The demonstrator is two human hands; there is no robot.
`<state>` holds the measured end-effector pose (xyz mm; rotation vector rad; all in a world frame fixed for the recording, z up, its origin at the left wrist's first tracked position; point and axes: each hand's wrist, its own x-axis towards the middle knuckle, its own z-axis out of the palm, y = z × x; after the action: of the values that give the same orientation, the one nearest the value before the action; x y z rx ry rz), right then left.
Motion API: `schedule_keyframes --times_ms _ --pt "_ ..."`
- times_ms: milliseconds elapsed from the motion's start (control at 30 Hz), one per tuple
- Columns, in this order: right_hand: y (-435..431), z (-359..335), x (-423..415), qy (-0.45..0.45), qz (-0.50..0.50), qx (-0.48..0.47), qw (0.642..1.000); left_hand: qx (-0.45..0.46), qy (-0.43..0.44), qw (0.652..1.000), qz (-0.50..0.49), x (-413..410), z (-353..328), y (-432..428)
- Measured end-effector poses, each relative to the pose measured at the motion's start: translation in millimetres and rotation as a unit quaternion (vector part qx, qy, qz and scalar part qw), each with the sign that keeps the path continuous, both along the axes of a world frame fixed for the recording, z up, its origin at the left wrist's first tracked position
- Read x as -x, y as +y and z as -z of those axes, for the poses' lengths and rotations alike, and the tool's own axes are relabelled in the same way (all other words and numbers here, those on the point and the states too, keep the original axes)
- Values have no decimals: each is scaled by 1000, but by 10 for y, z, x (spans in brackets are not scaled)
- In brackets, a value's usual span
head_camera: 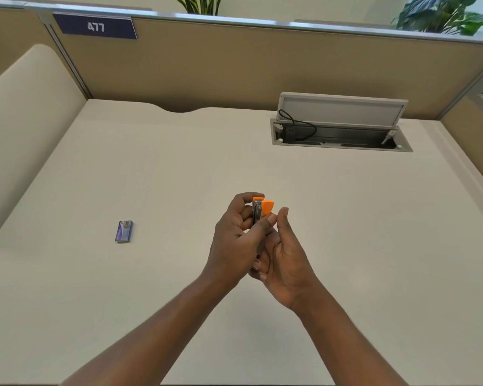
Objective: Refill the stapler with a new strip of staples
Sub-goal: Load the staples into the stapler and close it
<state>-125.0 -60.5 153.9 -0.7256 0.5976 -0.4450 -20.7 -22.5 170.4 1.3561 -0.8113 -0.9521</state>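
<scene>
Left hand [234, 240] and right hand [286, 263] grip my stapler [260, 209], seemingly partly open; staple box [124, 232] sits untouched, so loading remains.

One orange stapler [258, 210] is being counted, and one small blue box [124, 231]. Two hands are being shown, one left hand [234, 240] and one right hand [286, 259]. One desk [179, 168] is being seen, with one open cable hatch [342, 108] and one black cable [300, 124] inside it. One sign reading 477 [95, 26] is being displayed. Two plants are being glimpsed beyond the partition [234, 65]: one middle plant [200, 4] and one right-hand plant [446, 15].
</scene>
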Motion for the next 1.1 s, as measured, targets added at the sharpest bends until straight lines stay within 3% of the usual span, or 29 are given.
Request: schedule_keyframes --times_ms 167,333,467,600,667,733,800,867,967,1100 --pt "-4 10 28 -9 -8 8 1000 3 4 1000 -10 7 15 -32" --pt "-46 17 121 -19 3 73 997 -3 56 997 48 -57 30 -65" --pt "-101 48 254 93 13 213 972 -10 98 992 85 -130 142 -119" --pt "-145 140 371 214 41 299 929 -29 -18 991 128 -104 319 -208" --pt "-201 201 436 294 77 348 887 -48 -119 985 118 -65 456 -260" --pt "-294 300 524 387 108 418 815 -69 -251 962 85 -36 622 -284" --pt "-420 437 635 475 131 482 724 -97 -407 906 58 -13 817 -292" --pt "-553 592 740 554 133 525 632 -151 -511 844 67 9 1026 -275" --pt "-730 802 890 641 83 553 526 -207 -572 788 97 33 1321 -233" --pt "-873 1029 1030 682 11 559 471 -225 -586 773 95 69 1540 -187"
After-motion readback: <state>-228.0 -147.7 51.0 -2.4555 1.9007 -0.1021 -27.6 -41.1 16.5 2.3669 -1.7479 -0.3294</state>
